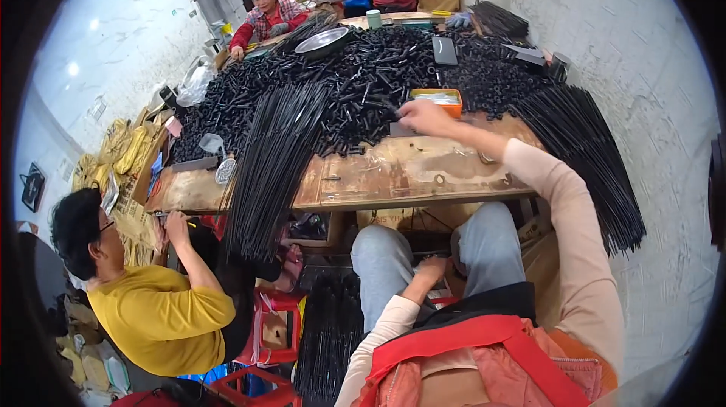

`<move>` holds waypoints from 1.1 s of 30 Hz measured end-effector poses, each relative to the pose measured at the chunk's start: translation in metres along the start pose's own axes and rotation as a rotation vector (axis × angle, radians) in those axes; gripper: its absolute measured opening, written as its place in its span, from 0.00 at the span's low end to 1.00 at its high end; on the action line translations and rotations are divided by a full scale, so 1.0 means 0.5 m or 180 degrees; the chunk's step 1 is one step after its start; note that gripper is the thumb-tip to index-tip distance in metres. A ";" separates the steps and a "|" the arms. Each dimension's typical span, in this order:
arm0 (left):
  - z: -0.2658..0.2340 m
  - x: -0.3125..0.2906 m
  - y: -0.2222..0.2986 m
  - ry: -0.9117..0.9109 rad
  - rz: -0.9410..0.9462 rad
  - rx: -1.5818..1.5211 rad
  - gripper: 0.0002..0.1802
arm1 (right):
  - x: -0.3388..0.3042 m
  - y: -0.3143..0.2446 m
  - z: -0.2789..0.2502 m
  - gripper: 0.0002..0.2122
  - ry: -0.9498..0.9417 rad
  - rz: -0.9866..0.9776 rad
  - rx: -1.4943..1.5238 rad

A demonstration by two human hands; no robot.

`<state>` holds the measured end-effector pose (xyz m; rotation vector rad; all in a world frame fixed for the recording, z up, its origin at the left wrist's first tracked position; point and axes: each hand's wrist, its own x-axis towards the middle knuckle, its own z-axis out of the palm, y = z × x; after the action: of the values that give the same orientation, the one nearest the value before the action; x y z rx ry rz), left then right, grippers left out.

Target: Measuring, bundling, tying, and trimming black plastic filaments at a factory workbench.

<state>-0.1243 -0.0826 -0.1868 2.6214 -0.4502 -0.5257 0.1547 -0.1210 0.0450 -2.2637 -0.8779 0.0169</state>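
My right hand (423, 117) reaches across the wooden table (355, 180) to the near edge of a big pile of short black tubular parts (370, 104). Its fingertips are pinched together at the pile; what they hold, if anything, is too small to tell. Right beside this hand stands an orange box (451, 108) with pale contents. Down between my knees, my left hand (432, 270) is curled closed, and what lies in it cannot be made out. A long bundle of thin black rods (276, 157) lies across the table edge to the left.
Another bundle of black rods (590, 157) overhangs the right end. A metal bowl (321, 42) and a dark flat case (445, 51) rest on the pile. A person in yellow (162, 316) works at left; two people sit farther back. A red stool (276, 327) stands at lower left.
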 end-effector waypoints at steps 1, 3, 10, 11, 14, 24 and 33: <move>0.005 -0.008 -0.014 0.0047 -0.0066 -0.0004 0.14 | 0.016 -0.010 -0.027 0.12 -0.0296 0.0786 0.1121; 0.053 0.011 -0.039 -0.0219 -0.0056 -0.0116 0.13 | 0.059 0.006 -0.040 0.07 -0.0075 0.1160 0.2069; 0.105 0.110 -0.015 -0.0206 -0.0081 -0.0077 0.11 | 0.238 0.110 -0.146 0.13 0.0865 0.1521 0.1161; 0.084 0.115 -0.001 -0.0208 -0.0151 -0.0090 0.11 | 0.269 0.132 -0.175 0.17 0.1212 0.1573 0.0470; 0.053 0.090 -0.017 -0.0041 -0.0447 -0.0096 0.12 | 0.270 0.074 -0.095 0.17 0.1554 0.0314 -0.0057; 0.006 -0.003 -0.005 0.1854 -0.0308 -0.4457 0.16 | -0.559 -0.153 0.114 0.04 0.0221 -0.1931 -0.0741; 0.161 -0.019 0.092 0.2689 -0.0479 -0.2859 0.22 | -0.753 -0.016 0.255 0.11 0.0586 0.0252 0.1390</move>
<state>-0.1774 -0.1459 -0.2297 1.7571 0.2270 0.3135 -0.1716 -0.2641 -0.1316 -1.8557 -0.6171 0.0322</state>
